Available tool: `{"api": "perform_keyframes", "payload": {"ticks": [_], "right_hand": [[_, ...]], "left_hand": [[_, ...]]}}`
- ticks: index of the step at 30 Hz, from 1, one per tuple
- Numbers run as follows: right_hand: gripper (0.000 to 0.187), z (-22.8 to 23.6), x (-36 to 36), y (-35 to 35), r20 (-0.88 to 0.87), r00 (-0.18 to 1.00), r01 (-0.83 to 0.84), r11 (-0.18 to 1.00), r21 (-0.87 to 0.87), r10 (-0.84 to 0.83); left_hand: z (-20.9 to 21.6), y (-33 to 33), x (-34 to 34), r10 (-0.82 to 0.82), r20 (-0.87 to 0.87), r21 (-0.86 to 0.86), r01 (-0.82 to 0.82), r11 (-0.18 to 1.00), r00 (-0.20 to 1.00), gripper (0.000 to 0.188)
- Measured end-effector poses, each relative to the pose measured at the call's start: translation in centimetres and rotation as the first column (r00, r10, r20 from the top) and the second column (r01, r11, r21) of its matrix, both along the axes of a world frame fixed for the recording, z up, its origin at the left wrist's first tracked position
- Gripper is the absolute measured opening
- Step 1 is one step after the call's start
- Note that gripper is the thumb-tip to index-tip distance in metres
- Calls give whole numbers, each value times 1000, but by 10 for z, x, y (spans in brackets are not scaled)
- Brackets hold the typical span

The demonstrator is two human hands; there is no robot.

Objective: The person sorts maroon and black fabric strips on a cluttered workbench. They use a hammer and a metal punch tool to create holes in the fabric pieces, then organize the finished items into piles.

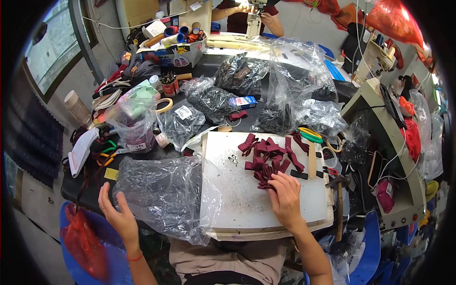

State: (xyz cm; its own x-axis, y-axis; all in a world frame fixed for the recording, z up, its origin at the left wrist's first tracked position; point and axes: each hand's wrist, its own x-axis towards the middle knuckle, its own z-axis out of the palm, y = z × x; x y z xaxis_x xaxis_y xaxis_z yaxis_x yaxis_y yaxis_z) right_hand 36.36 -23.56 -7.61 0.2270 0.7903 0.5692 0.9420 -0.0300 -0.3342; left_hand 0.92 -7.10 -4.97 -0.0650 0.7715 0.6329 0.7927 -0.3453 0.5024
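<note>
My left hand [116, 211] is raised off the table's left front edge, fingers spread, holding nothing. It is close to a clear plastic bag [159, 190] lying flat, whose right edge overlaps a white board [232, 204]. On that board is a loose pile of burgundy fabric bows [268, 152]. My right hand [286, 197] reaches over the pile's near edge with its fingers bent together on several of the bows [264, 177]; the fingertips are partly hidden. A few small metal pieces [233, 158] lie left of the pile.
Behind the board stand filled clear bags [242, 73] and a blue-and-white box [243, 102]. Yellow-and-green-handled scissors [309, 135] and a hammer [339, 209] lie to the right. A red bag [85, 244] hangs by a blue chair at left. Across the table, another person's hands [271, 23] are at a sewing machine.
</note>
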Motion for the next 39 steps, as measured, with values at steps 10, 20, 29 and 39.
{"api": "perform_keyframes", "payload": {"ticks": [10, 20, 29, 39], "right_hand": [[26, 34, -30, 15, 117, 993, 33, 999, 2, -33], [7, 2, -25, 125, 283, 958, 68, 995, -76, -44], [25, 45, -24, 84, -679, 716, -140, 986, 88, 162], [25, 26, -10, -23, -924, -277, 89, 964, 249, 264]], "left_hand": [[27, -121, 89, -826, -112, 211, 826, 523, 552, 33], [6, -138, 128, -876, 101, 69, 875, 479, 472, 31], [2, -128, 136, -863, 204, 51, 876, 480, 461, 25], [13, -117, 192, -818, 397, -43, 899, 435, 415, 20]]}}
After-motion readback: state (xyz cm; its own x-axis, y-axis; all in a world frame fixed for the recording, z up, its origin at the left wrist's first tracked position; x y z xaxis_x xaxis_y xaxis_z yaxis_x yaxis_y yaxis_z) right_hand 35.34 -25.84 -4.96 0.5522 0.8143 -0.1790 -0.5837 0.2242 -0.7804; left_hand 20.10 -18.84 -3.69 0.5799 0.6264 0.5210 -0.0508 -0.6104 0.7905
